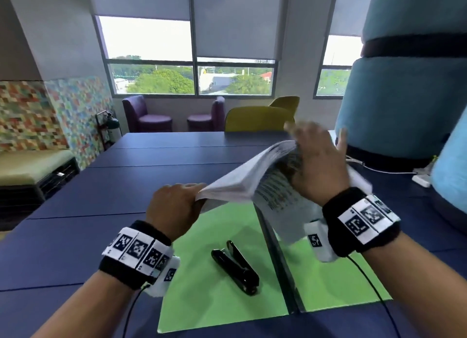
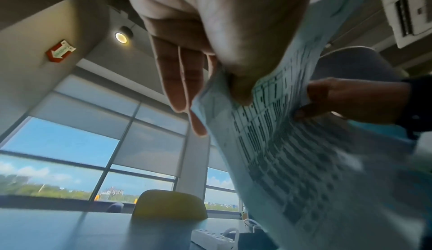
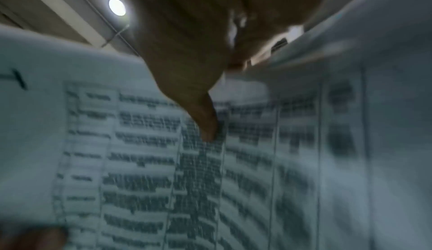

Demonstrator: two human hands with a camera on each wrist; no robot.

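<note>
Both hands hold a stack of printed papers [image 1: 242, 178] in the air, tilted, above an open green folder [image 1: 207, 299] on the blue table [image 1: 101, 186]. My left hand [image 1: 194, 198] pinches the stack's near left corner, with the thumb on the printed side [image 2: 292, 161] and the fingers [image 2: 182, 80] straight behind it. My right hand [image 1: 300, 151] grips the far right part of the stack, fingers over the top. Its thumb [image 3: 205, 121] presses on a page of tables [image 3: 140, 161], which is blurred. A black stapler [image 1: 235, 267] lies on the folder's left half.
A teal padded column [image 1: 399, 97] stands close on the right. At its foot a white power strip [image 1: 420, 180] and a cable lie on the table. Yellow chairs [image 1: 257, 118] stand at the table's far edge, with purple armchairs [image 1: 149, 115] under the windows.
</note>
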